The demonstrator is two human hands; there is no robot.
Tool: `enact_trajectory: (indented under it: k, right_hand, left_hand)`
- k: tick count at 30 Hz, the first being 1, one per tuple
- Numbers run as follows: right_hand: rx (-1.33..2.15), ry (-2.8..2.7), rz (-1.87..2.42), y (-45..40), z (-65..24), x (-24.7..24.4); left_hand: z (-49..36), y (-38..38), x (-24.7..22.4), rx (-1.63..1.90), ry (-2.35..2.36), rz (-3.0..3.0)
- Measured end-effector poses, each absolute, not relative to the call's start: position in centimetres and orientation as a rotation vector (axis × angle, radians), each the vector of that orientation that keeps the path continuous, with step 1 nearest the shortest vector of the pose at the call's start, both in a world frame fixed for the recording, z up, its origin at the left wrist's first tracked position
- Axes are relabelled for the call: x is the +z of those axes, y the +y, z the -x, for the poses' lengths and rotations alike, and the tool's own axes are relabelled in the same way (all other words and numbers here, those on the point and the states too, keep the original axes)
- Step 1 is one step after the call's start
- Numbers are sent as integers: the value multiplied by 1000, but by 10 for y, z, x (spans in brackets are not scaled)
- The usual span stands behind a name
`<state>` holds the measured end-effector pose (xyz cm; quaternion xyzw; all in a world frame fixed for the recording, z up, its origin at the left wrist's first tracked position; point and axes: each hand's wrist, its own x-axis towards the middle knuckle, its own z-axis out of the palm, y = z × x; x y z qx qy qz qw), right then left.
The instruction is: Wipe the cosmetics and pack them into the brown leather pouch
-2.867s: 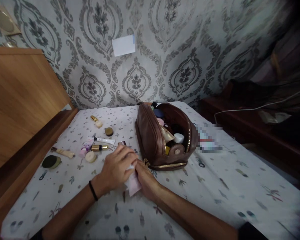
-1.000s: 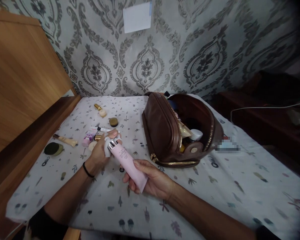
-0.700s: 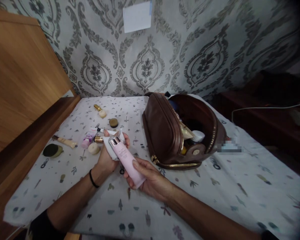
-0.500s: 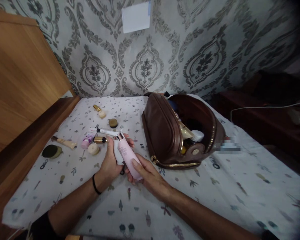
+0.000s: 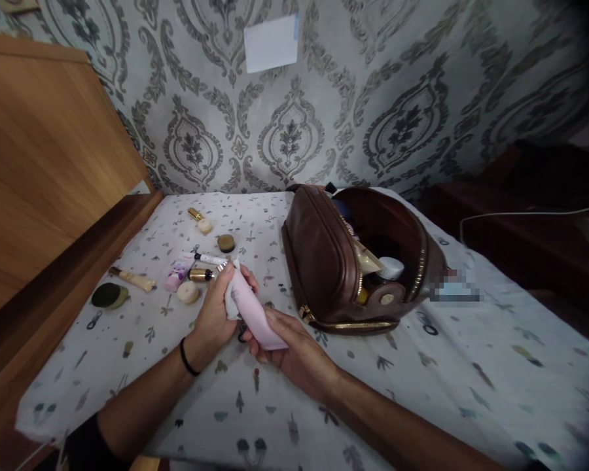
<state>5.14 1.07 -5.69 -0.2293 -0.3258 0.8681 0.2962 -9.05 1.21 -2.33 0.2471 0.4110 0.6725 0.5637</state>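
A pink tube [image 5: 252, 311] with a silvery cap is held slantwise between both hands. My right hand [image 5: 297, 350] grips its wide lower end, thumb on top. Around the cap end my left hand [image 5: 218, 307] is closed, with a white cloth or tissue [image 5: 232, 304] between palm and tube. Just left of my left hand lie a gold and black bottle [image 5: 201, 275], a cream-coloured jar [image 5: 188, 292], a purple and pink tube [image 5: 177, 273] and a white pen-like tube [image 5: 211, 258].
An open brown leather bag [image 5: 319, 255] with cosmetics stands right of the hands. Farther left lie a beige tube [image 5: 135, 279] and a dark green round container [image 5: 108, 296]. Behind are a gold-lidded jar [image 5: 226, 243] and a gold item [image 5: 195, 214]. A wooden panel [image 5: 53, 118] borders the left.
The pink tube has turned, and its printed side faces more to the left. My left thumb now covers part of the cap. The whole view has shifted slightly.
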Motion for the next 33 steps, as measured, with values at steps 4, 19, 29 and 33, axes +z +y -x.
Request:
enact_trajectory:
  k: [4, 19, 29, 33]
  right_hand:
    - [2075, -1038, 575, 12, -52, -59]
    - [1266, -1644, 800, 11, -57, -71]
    - [2313, -1112, 493, 5, -53, -54]
    - [2303, -980, 510, 4, -49, -59]
  left_hand:
    - [79, 5, -31, 1529, 1053, -794]
    - [84, 11, -25, 1648, 1114, -609]
    - [91, 16, -16, 1564, 1018, -423]
    - [92, 17, -15, 1604, 997, -400]
